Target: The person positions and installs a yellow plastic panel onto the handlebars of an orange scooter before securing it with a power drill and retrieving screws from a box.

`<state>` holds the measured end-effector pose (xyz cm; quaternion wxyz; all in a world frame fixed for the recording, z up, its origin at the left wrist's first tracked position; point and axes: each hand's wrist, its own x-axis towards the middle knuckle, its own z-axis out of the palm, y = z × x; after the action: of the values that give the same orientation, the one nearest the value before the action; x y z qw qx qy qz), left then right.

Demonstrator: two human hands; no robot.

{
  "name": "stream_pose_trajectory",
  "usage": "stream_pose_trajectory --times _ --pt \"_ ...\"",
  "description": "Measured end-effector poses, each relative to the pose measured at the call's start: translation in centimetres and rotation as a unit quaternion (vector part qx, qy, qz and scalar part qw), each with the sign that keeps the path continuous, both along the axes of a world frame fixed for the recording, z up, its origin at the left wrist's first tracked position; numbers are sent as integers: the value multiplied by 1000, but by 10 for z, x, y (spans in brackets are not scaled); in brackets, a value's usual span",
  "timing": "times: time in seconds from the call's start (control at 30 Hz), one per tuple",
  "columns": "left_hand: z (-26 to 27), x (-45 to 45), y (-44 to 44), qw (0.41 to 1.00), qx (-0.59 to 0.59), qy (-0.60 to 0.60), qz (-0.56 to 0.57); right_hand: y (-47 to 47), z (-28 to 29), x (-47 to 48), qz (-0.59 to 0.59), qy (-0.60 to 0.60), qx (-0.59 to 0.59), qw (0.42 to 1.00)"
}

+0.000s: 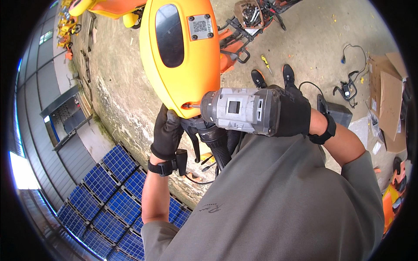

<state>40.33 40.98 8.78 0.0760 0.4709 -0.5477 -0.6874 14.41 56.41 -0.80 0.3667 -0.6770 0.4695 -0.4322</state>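
My right hand (294, 109), in a black glove, grips a grey and black cordless drill driver (240, 109). Its thin bit (195, 106) reaches into a recessed hole (186, 106) at the near corner of a yellow-orange plastic cover (199, 71), apparently from an electric scooter or bike. My gloved left hand (168, 130) holds that same corner, thumb on top and fingers beneath. Set into the cover are a dark oval display (169, 36) and a screwed-on plate (200, 27) bearing a printed code. Below the corner are a black brake lever (193, 143) and a handlebar grip (219, 151).
A yellow-handled screwdriver (266, 63) lies on the concrete floor near my shoes. Behind the cover stands a dark vehicle frame (241, 34) carrying a box of hardware (249, 14). To the right are a black bracket with cable (347, 88) and cardboard boxes (387, 101); blue caged containers (120, 199) stand left.
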Motion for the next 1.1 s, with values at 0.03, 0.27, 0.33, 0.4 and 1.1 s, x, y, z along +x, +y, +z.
stream_pose_trajectory --times 0.03,0.27,0.33,0.4,1.1 --pt "1 1 0 1000 1 0 -1 0 1 0 9 -30 33 999" --pt "1 1 0 1000 1 1 -2 -5 7 -2 -8 68 -51 996" --pt "1 1 0 1000 1 2 -4 -4 7 -4 -5 61 -59 996" --pt "2 0 0 1000 4 4 -5 -3 8 -7 -4 50 -67 996" --pt "4 -3 -1 1000 9 -2 -15 -5 6 1 -29 34 -65 997"
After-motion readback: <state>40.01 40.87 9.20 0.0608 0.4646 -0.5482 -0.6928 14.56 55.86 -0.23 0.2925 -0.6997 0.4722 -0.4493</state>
